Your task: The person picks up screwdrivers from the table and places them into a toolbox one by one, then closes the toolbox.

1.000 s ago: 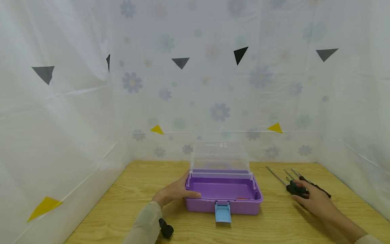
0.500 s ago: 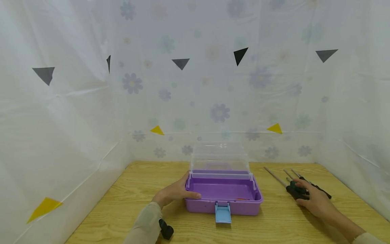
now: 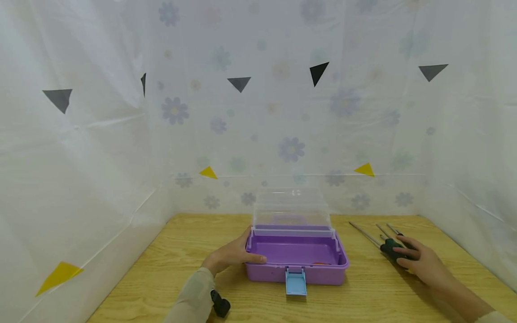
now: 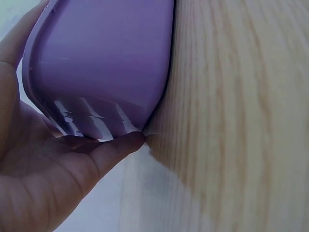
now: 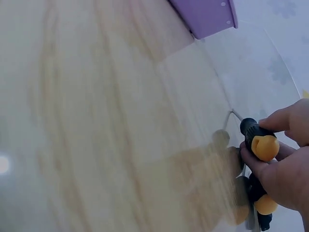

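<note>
the purple box (image 3: 266,274) sits mid-table, its clear lid (image 3: 292,211) tipped back, a pale blue latch (image 3: 296,284) hanging down in front and something orange-red (image 3: 322,263) on its floor. the left hand (image 3: 231,255) is clamped on its left end, thumb over the front rim. well to the right, the right hand (image 3: 431,267) pinches a screwdriver (image 5: 254,133) by its dark handle, which has a yellow-orange end; another handle (image 5: 265,204) like it lies just beside, and thin metal shafts (image 3: 365,234) point towards the back. the table (image 3: 181,251) is pale wood grain, walled in by white sheeting (image 3: 262,116) with faded flowers and dark and yellow triangles (image 3: 208,172). since half a second ago the right hand has shifted slightly rightward, and yellow now shows by its thumb; box and left hand have stayed put.
</note>
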The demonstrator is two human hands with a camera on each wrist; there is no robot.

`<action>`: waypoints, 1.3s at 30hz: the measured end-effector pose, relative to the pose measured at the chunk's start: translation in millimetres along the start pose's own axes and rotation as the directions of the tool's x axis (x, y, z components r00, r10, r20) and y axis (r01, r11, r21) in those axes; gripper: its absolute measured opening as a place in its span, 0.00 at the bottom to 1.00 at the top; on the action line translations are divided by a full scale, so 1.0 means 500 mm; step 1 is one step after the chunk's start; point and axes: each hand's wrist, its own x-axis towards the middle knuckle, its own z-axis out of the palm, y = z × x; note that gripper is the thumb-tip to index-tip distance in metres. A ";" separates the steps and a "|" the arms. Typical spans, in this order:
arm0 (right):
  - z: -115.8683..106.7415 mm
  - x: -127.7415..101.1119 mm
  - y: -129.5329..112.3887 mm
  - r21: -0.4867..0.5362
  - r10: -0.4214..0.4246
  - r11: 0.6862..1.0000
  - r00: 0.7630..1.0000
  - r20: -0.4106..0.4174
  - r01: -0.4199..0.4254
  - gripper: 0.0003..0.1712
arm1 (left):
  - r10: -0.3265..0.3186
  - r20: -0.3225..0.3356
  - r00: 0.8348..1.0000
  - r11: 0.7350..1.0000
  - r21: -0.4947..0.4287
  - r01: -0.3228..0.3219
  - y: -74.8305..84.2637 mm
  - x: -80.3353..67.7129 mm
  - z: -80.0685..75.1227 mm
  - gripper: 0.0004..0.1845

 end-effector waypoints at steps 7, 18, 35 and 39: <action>-0.015 -0.008 0.008 0.292 0.109 0.949 0.993 0.051 -0.120 0.48 | -0.002 -0.006 1.000 1.000 -0.002 0.002 0.002 -0.001 0.001 0.68; -0.038 -0.003 0.032 0.670 0.006 0.731 0.984 0.178 -0.126 0.25 | -0.024 -0.017 1.000 1.000 0.012 0.024 0.005 -0.003 0.000 0.69; -0.066 -0.013 0.023 0.870 -0.320 0.472 0.892 0.319 -0.142 0.36 | -0.033 -0.031 0.999 0.999 0.036 0.034 0.002 -0.003 0.001 0.70; -0.071 -0.016 0.017 0.897 -0.348 0.399 0.874 0.340 -0.190 0.36 | -0.038 -0.032 0.999 0.998 0.039 0.039 0.003 -0.003 0.001 0.69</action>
